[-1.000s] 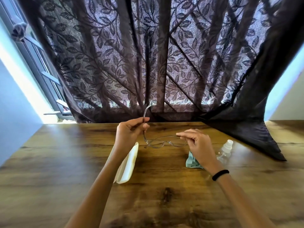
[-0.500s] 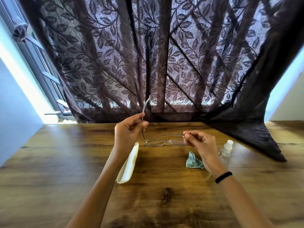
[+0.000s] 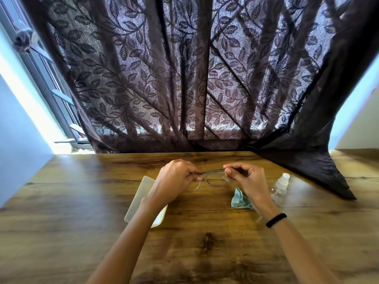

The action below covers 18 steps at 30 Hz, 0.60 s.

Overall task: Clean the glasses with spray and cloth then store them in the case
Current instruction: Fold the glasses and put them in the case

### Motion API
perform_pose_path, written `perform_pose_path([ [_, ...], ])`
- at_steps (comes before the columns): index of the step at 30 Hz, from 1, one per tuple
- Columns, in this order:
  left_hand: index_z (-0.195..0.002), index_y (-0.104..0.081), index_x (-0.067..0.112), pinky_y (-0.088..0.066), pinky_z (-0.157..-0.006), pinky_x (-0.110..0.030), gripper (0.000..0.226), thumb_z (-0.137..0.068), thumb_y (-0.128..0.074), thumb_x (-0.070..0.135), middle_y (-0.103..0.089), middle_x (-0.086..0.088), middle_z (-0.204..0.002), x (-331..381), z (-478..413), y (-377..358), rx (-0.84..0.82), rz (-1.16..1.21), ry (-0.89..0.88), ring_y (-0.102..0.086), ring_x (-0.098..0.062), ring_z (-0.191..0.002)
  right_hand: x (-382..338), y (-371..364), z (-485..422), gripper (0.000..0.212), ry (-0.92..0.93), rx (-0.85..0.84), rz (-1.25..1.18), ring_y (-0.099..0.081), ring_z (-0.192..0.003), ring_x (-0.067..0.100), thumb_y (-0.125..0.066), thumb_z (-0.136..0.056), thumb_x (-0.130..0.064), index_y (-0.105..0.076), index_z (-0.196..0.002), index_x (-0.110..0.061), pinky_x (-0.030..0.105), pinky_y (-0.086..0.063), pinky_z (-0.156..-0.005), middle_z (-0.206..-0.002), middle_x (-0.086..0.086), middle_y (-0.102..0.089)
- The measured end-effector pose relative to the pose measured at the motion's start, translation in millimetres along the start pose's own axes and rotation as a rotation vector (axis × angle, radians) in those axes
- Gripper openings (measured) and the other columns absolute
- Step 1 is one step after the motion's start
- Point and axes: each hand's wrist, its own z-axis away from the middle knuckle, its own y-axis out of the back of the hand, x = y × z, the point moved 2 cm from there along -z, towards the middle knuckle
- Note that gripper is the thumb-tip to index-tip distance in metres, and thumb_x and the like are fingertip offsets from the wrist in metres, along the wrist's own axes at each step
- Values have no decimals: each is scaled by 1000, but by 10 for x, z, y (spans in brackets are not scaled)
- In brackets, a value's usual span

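Wooden table (image 3: 82, 232), both hands' fingers (image 3: 229, 171) pinching glasses (image 3: 213, 179) aloft

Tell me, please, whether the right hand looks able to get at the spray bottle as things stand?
Probably yes, once it lets go: the right hand is pinching the glasses, but the spray bottle stands just to its right on the table with nothing between them.
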Motion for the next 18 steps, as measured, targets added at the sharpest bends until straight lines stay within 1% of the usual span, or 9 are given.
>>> perform_pose_path([
  [2,-90,-74,29,-35,-62,-4,16,-74,-74,28,-71,14,-89,-10,7,-12,15,-47,6,-54,1,-77,12,10,17,14,2,-10,33,-68,-74,8,-72,-71,-10,-72,-75,-23,17,-55,-70,-76,-5,-74],
  [3,-90,-74,30,-31,-59,-1,17,-73,-75,30,-71,15,-89,-16,11,-20,13,-59,13,-50,3,-73,15,11,20,14,5,-14,57,-68,-76,8,-72,-71,-11,-72,-75,-25,18,-55,-72,-77,-6,-74],
  [5,-90,-74,32,-30,-55,0,18,-73,-75,32,-70,16,-89,-35,22,-42,-6,-66,31,-47,6,-67,13,6,23,16,21,-27,91,-67,-78,7,-73,-71,-10,-72,-75,-26,18,-54,-74,-78,-6,-74],
  [6,-90,-73,32,-31,-55,-1,18,-73,-75,33,-69,16,-90,-45,27,-52,-15,-72,39,-47,7,-66,10,3,22,17,38,-36,110,-67,-80,7,-73,-72,-8,-72,-75,-25,18,-54,-75,-79,-6,-73],
  [8,-91,-73,32,-29,-58,-4,18,-73,-75,33,-68,14,-91,-64,35,-69,-16,-97,43,-51,3,-73,2,-11,20,19,85,-60,172,-66,-83,7,-72,-74,-5,-71,-79,-23,18,-53,-78,-85,-6,-72],
  [11,-90,-74,28,-36,-65,-21,18,-72,-76,29,-69,12,-91,-65,71,-89,51,-138,24,-56,-8,-88,12,-32,25,21,106,-66,244,-65,-85,10,-71,-75,-5,-69,-92,-18,20,-52,-79,-89,-2,-70],
  [14,-88,-75,22,-47,-63,-27,15,-73,-76,21,-71,8,-86,-24,172,-106,154,-174,-36,-58,-11,-85,39,-80,33,16,91,-62,297,-66,-70,15,-69,-79,-8,-69,-95,-12,24,-54,-69,-80,4,-70],
  [16,-84,-75,20,-51,-56,-26,12,-73,-76,17,-71,8,-82,3,264,-115,223,-223,-83,-58,-9,-81,64,-140,63,15,38,-44,194,-66,-64,18,-68,-81,-9,-69,-96,-8,24,-56,-62,-77,8,-69],
  [18,-82,-74,19,-52,-49,-26,10,-74,-77,14,-70,8,-80,18,354,-120,277,-280,-116,-57,-10,-77,105,-212,94,15,-54,-2,13,-67,-66,20,-68,-80,-10,-69,-94,-8,24,-57,-62,-79,11,-70],
])
